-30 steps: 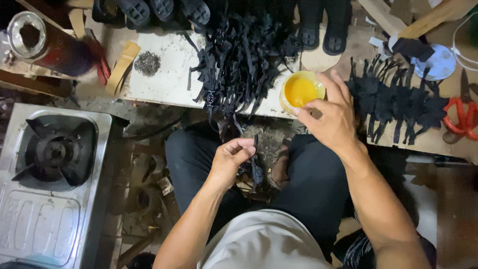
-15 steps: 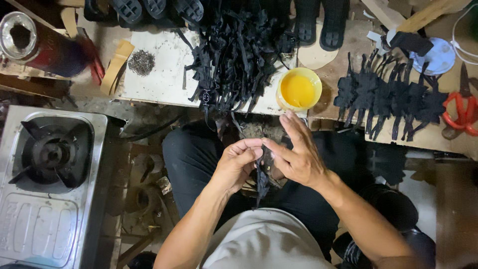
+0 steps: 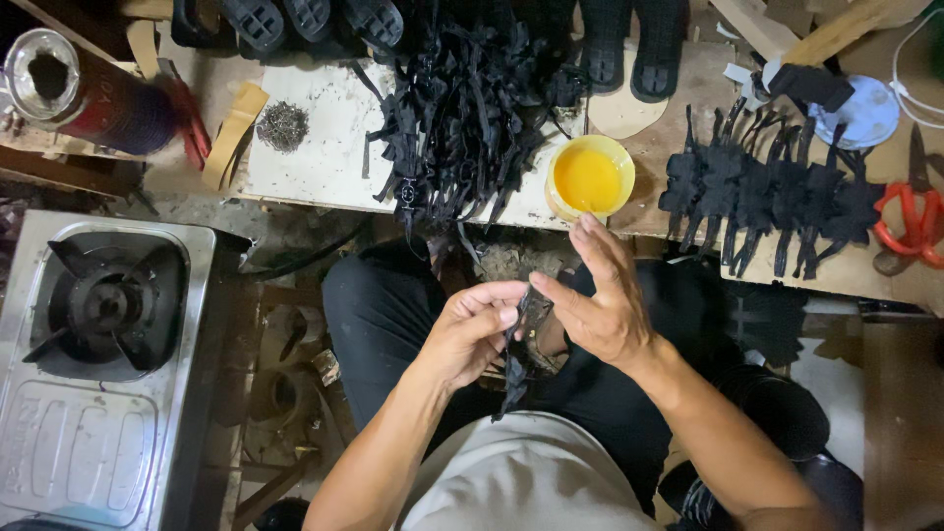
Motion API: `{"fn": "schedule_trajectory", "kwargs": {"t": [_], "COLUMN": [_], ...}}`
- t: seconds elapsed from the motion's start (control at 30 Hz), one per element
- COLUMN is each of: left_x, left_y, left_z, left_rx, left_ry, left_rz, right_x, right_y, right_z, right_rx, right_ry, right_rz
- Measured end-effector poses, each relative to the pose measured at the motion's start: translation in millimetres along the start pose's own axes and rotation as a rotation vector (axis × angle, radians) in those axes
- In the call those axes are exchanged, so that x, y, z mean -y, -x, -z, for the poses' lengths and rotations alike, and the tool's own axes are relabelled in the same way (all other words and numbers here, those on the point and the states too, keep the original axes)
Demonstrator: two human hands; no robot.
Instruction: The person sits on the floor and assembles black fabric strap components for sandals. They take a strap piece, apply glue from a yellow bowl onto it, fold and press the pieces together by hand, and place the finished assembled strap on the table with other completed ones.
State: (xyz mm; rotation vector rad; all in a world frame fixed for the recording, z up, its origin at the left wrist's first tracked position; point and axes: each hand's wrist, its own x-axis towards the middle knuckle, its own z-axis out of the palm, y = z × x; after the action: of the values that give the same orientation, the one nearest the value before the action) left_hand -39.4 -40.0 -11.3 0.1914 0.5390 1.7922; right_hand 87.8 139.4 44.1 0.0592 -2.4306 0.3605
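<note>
The left hand pinches a black strap between thumb and curled fingers, over the lap. The right hand meets it from three o'clock, thumb and forefinger touching the strap's upper end, the other fingers fanned out and pointing toward twelve. The strap hangs down toward six between both hands, its lower end loose.

What could go wrong: the right fingers may carry wet glue, so a careless touch could smear the strap where it should stay clean, or stick the fingers to it. The loose end could swing onto the dark trousers. The glue bowl stands at twelve o'clock, right at the edge of the workboard, so a knock from a rising hand could tip it into the lap.

Counts: one strap in hand; one yellow bowl; two heaps of black straps, the tangled pile at eleven and the laid-out row at two, too many to count; one red-handled scissors at three; one gas stove at nine; one small heap of tacks.
</note>
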Motion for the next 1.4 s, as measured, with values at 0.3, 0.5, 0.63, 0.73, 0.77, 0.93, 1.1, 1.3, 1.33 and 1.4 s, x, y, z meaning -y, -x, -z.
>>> {"fn": "schedule_trajectory", "kwargs": {"t": [0.3, 0.5, 0.63, 0.73, 0.77, 0.93, 1.1, 1.3, 1.33, 1.4], "left_x": [5.9, 5.8, -9.5, -8.4, -5.8, 9.2, 6.0, -1.1, -1.3, -1.8], "left_y": [-13.5, -16.8, -9.7, -4.9, -3.7, -10.5, -17.1, -23.5, -24.3, -24.3], "left_z": [5.7, -2.8, -3.2, 1.3, 4.7, 22.3, 32.9, 34.1, 33.9, 35.3], "left_rx": [-0.188, -0.306, -0.283, -0.106, -0.077, -0.044, -0.187, -0.248, -0.271, -0.259], "left_ry": [-0.12, -0.253, -0.501, -0.554, -0.581, -0.569, -0.529, -0.572, -0.574, -0.583], "left_rz": [-0.219, -0.292, -0.157, 0.081, 0.095, 0.054, -0.018, -0.064, -0.069, -0.078], "right_x": [30.2, 47.1, 33.2, 22.2, 21.2, 20.8, -7.9, -54.7, -58.6, -65.9], "right_y": [0.1, 6.7, 4.3, 2.0, 1.0, -5.7, -16.9, -40.4, -43.2, -47.0], "right_z": [1.4, -15.4, -18.1, -13.1, -13.3, -13.9, 2.4, 10.4, 9.1, 7.1], "right_rx": [-0.011, 0.017, -0.142, -0.154, -0.142, -0.14, -0.026, 0.174, 0.209, 0.277], "right_ry": [-0.374, -0.588, -1.037, -1.0, -0.994, -0.939, -0.13, 0.221, 0.25, 0.269], "right_rz": [-0.301, -0.55, -0.824, -0.824, -0.824, -0.775, -0.495, -0.342, -0.337, -0.327]}}
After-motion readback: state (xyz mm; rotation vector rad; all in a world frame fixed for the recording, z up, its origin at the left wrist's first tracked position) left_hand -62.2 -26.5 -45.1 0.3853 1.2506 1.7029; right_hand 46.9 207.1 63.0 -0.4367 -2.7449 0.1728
